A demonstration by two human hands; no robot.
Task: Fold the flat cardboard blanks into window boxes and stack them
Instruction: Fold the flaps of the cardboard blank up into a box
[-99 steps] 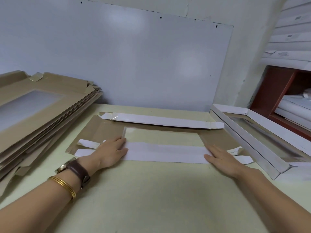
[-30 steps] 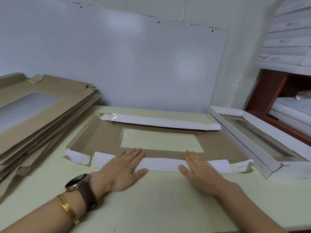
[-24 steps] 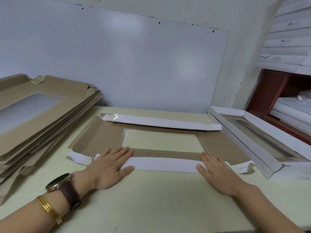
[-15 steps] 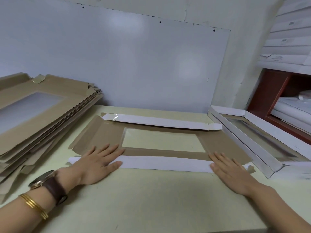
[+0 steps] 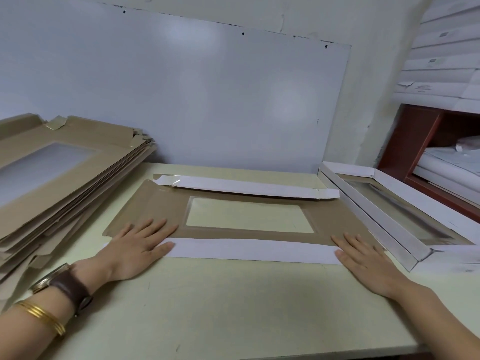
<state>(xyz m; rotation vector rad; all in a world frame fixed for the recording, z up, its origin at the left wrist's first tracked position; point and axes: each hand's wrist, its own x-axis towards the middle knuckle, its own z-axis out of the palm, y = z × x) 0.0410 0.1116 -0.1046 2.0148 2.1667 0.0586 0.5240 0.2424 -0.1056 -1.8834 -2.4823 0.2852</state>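
A brown cardboard blank (image 5: pixel 161 209) with a clear window (image 5: pixel 249 215) lies flat on the table, brown side up. Its near long flap (image 5: pixel 249 251) is folded over, white side up, and so is the far flap (image 5: pixel 249 187). My left hand (image 5: pixel 137 249) presses flat on the left end of the near flap, fingers straight. At the flap's right end my right hand (image 5: pixel 363 258) presses flat in the same way. A pile of unfolded blanks (image 5: pixel 52 172) slopes at the left. Folded white window boxes (image 5: pixel 384 219) are stacked at the right.
The pale green table (image 5: pixel 233 302) ends at a front edge near the lower right. A white board (image 5: pixel 181 94) leans against the wall behind. A red-brown shelf (image 5: pixel 426 162) with white sheets stands at the far right, with more white boxes above it.
My hands have slid apart along the near flap, from its middle out to its two ends, pressing it flat. The small end tabs that stuck out are now under my hands.
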